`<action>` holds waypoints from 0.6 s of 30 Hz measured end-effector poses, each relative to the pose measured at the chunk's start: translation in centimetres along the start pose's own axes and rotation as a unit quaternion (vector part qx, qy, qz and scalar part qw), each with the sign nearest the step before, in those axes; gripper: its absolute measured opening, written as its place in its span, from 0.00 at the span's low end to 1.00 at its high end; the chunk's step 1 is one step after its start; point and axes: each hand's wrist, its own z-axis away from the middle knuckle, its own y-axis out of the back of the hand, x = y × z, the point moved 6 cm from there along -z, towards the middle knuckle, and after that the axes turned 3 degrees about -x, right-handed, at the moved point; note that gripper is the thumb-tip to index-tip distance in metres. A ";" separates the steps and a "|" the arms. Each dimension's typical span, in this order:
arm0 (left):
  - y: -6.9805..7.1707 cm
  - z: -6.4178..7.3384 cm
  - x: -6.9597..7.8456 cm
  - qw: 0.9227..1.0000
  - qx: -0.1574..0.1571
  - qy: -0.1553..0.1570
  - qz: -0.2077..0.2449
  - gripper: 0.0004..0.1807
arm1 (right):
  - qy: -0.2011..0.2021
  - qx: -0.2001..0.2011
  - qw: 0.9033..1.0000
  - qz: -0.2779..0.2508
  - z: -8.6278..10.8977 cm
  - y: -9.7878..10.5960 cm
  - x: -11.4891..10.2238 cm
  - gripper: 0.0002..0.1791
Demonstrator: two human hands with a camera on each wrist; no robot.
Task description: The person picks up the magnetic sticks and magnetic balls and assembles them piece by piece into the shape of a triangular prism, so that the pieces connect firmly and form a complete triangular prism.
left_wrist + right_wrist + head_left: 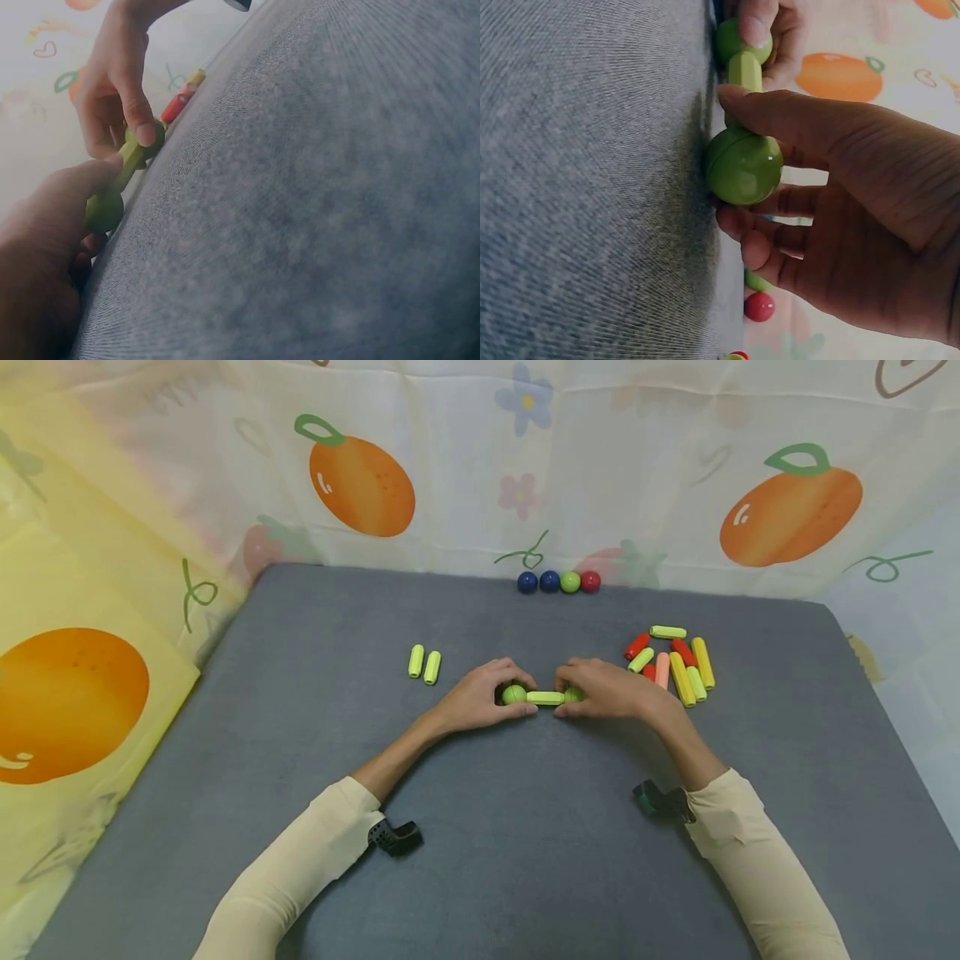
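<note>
Between my hands lies a light green rod (545, 697), low over the grey table, with a green ball at each end. My left hand (480, 695) curls round the left green ball (514, 695), its thumb along the near side. The right green ball (744, 166) is held by my right hand (611, 687), whose thumb reaches onto the rod in the right wrist view. Fingers hide part of both balls. Left of my left hand, two light green rods (416, 662) lie side by side.
Just beyond my right hand is a loose pile of rods (678, 677) in red, yellow, pink and light green. At the table's (525, 860) back edge stands a row of balls (550, 581), blue, green and red. A printed cloth (465, 460) hangs behind.
</note>
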 end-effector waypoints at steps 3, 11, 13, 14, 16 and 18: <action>0.0 0.0 0.0 1.000 0.002 -0.007 0.019 0.17 | -0.001 0.001 1.000 -0.004 0.2 0.1 -0.1 0.14; 0.2 0.1 0.1 0.999 0.009 -0.024 0.041 0.11 | 0.001 -0.007 1.000 -0.008 0.5 0.4 -0.4 0.11; 0.2 0.0 0.0 0.999 0.008 -0.025 0.040 0.11 | 0.003 -0.011 1.000 -0.010 0.5 0.4 -0.4 0.10; 0.2 0.0 0.0 0.999 0.008 -0.025 0.039 0.11 | 0.005 -0.013 1.000 -0.010 0.5 0.4 -0.4 0.09; 0.2 -0.1 0.0 0.999 0.008 -0.026 0.039 0.11 | 0.007 -0.016 1.000 -0.010 0.5 0.4 -0.3 0.09; 0.2 -0.1 -0.1 0.999 0.007 -0.026 0.038 0.12 | 0.011 -0.019 1.000 -0.011 0.5 0.4 -0.2 0.11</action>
